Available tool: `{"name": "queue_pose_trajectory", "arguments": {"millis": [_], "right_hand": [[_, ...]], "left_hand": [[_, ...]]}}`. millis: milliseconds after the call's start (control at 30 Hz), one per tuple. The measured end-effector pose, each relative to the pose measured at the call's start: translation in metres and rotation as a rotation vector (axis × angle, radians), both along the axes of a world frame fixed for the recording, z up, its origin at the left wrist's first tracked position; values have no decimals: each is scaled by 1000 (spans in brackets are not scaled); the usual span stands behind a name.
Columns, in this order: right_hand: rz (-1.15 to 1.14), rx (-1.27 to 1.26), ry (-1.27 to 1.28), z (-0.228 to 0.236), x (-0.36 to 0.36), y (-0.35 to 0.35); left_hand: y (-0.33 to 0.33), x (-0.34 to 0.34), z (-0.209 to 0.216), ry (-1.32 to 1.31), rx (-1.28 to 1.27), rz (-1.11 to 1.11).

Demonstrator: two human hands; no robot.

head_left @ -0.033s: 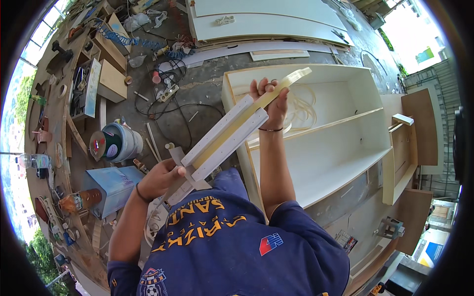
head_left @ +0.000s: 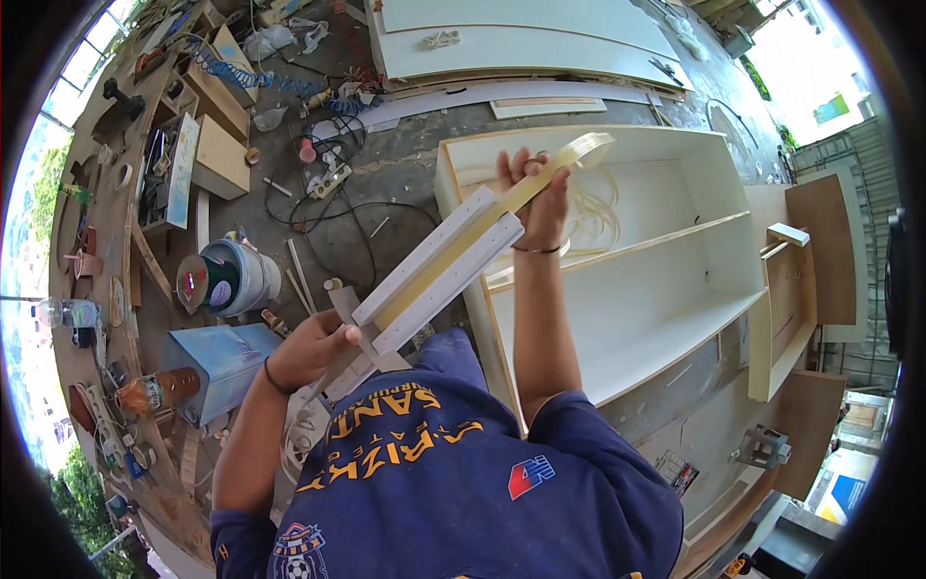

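My left hand [head_left: 311, 352] is closed around the lower end of a white, two-railed trough [head_left: 420, 275], its thumb on a short grey-white crosspiece. The trough slants up and away to the right in front of my chest. Along its middle lies a pale yellow flexible strip [head_left: 449, 259]. Past the upper end, my right hand [head_left: 542, 207] pinches this strip between thumb and fingers, and the strip's far part curls over beyond them. More thin cream strip lies in loose coils [head_left: 598, 207] inside the white cabinet carcass behind my right hand.
The open cabinet carcass [head_left: 617, 362] with a divider lies to the right. On the left are a cluttered workbench [head_left: 116, 289], a white bucket [head_left: 253, 280] and a blue box [head_left: 207, 372]. Black cable [head_left: 338, 207] trails over the floor; white panels [head_left: 531, 43] are stacked at the back.
My right hand has shifted very slightly to the right. Beyond it, the strip's far part now bows into a rounder curl. My left hand and the trough stay nearly still.
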State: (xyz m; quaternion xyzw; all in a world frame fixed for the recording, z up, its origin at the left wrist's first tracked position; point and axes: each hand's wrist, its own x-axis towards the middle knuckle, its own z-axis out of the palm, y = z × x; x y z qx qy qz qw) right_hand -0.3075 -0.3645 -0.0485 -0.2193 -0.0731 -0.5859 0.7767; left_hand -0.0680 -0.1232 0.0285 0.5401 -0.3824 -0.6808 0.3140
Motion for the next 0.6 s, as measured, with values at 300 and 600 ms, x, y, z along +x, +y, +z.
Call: {"name": "queue_pose_trajectory", "arguments": {"millis": [300, 600], "right_hand": [[-247, -125, 270, 19, -112, -115], [219, 32, 239, 17, 19, 59]], "left_hand": [[18, 26, 7, -74, -69, -75], [-15, 22, 18, -160, -135, -29]]}}
